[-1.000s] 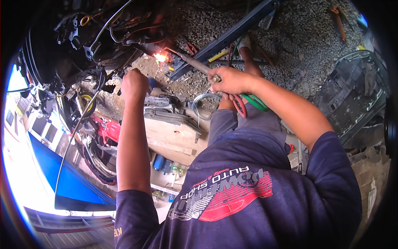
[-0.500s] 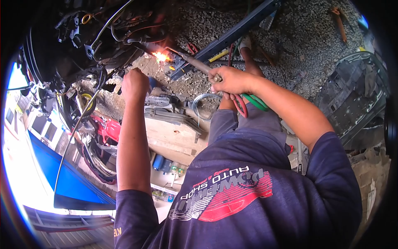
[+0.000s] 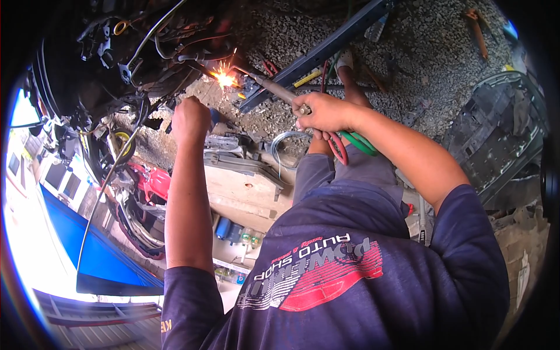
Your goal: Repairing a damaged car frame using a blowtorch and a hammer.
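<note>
My right hand [image 3: 326, 112] is closed around a gas torch [image 3: 274, 86], near its brass valve. A red hose [image 3: 337, 149] and a green hose [image 3: 364, 144] hang in loops below that hand. At the torch's tip, bright orange flame and sparks [image 3: 224, 77] burn against the edge of dark vehicle parts [image 3: 157, 76], and glare hides the heated spot. My left hand [image 3: 191, 118] is a closed fist beside those parts, left of and below the sparks. Whatever its fingers grip is hidden behind the hand.
A long dark steel beam [image 3: 315, 55] lies diagonally on the gravel just beyond the torch. Coiled wire [image 3: 286, 143] and a pale board [image 3: 245, 184] lie between my arms. A large black panel [image 3: 501, 128] is at right; a rusty bar [image 3: 478, 38] lies far right.
The sparks at the torch tip have spread wider and shoot upward more. Both hands and the torch stay almost in the same place.
</note>
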Available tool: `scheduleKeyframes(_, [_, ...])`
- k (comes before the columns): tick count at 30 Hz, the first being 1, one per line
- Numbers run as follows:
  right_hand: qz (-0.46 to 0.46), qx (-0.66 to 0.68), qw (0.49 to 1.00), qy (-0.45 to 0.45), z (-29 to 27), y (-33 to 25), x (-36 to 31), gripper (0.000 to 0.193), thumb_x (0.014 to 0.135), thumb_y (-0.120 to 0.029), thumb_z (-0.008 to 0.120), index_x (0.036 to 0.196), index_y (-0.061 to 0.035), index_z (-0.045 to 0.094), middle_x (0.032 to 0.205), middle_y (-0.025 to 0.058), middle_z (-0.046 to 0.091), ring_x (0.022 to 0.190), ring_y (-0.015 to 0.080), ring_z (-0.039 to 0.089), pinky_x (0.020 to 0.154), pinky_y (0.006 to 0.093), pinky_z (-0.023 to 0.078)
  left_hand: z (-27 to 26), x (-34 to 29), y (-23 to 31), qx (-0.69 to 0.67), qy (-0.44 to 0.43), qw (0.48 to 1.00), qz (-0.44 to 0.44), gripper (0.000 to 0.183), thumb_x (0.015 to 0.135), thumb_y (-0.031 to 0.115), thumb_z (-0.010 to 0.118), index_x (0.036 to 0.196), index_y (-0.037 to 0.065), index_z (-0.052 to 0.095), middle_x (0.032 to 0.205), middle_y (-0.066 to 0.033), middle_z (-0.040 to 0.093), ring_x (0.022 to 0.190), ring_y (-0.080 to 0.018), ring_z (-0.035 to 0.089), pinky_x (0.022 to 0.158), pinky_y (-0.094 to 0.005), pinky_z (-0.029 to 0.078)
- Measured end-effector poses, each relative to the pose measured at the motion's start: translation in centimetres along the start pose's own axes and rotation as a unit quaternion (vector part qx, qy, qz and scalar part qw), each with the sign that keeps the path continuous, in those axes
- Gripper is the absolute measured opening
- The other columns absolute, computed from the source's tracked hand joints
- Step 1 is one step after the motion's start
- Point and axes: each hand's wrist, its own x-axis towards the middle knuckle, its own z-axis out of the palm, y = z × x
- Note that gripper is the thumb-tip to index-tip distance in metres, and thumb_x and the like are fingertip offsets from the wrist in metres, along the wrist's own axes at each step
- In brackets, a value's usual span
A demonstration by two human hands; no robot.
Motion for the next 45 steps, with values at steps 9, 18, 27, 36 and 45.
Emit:
scheduleKeyframes(9, [-0.001, 0.009, 1.0, 0.009, 0.2, 0.5, 0.4, 0.037, 0.101, -0.015, 0.067, 0.134, -0.0027, 0.057, 0.071, 0.0114, 0.069, 0.055, 0.0186, 0.069, 0.048, 0.0335, 0.055, -0.1, -0.2, 0.3, 0.005, 0.001, 1.0, -0.003, 0.032, 0.098, 0.022, 0.056, 0.111, 0.009, 0.082, 0.113, -0.0255, 0.078, 0.109, -0.0448, 0.075, 0.095, -0.0533, 0.059])
scheduleKeyframes(18, [0.004, 0.005, 1.0, 0.005, 0.2, 0.6, 0.5, 0.037, 0.101, -0.014, 0.067, 0.135, -0.0029, 0.057, 0.071, 0.0112, 0.069, 0.055, 0.0184, 0.068, 0.048, 0.0334, 0.055, -0.4, -0.3, 0.6, 0.002, -0.006, 1.0, -0.006, 0.033, 0.098, 0.022, 0.054, 0.11, 0.007, 0.081, 0.116, -0.0258, 0.077, 0.111, -0.0454, 0.074, 0.096, -0.0535, 0.059])
scheduleKeyframes(27, [0.018, -0.001, 1.0, -0.002, 0.0, -0.1, -0.1, 0.035, 0.101, -0.015, 0.067, 0.133, -0.0042, 0.057, 0.071, 0.0115, 0.069, 0.055, 0.0184, 0.068, 0.049, 0.0335, 0.055, -0.5, 0.0, 0.1, 0.008, -0.011, 1.0, -0.016, 0.031, 0.099, 0.023, 0.056, 0.109, 0.011, 0.082, 0.116, -0.0237, 0.078, 0.111, -0.0445, 0.074, 0.095, -0.0529, 0.059])
scheduleKeyframes(36, [0.016, -0.01, 1.0, -0.005, 0.0, -0.1, 0.1, 0.031, 0.102, -0.016, 0.066, 0.13, -0.0066, 0.057, 0.07, 0.0116, 0.07, 0.055, 0.0189, 0.068, 0.049, 0.0343, 0.056, -0.3, -0.1, -0.1, 0.007, -0.012, 1.0, -0.01, 0.031, 0.099, 0.023, 0.055, 0.108, 0.01, 0.082, 0.117, -0.0247, 0.077, 0.111, -0.0444, 0.074, 0.095, -0.0535, 0.059])
scheduleKeyframes(45, [0.008, 0.004, 1.0, 0.002, 0.1, 0.2, 0.5, 0.032, 0.102, -0.015, 0.067, 0.131, -0.0055, 0.057, 0.071, 0.0113, 0.07, 0.055, 0.0186, 0.069, 0.048, 0.034, 0.055, -0.5, -0.3, 0.0, 0.012, -0.014, 1.0, -0.002, 0.031, 0.098, 0.021, 0.055, 0.108, 0.009, 0.082, 0.113, -0.0249, 0.078, 0.11, -0.0443, 0.074, 0.094, -0.0536, 0.059])
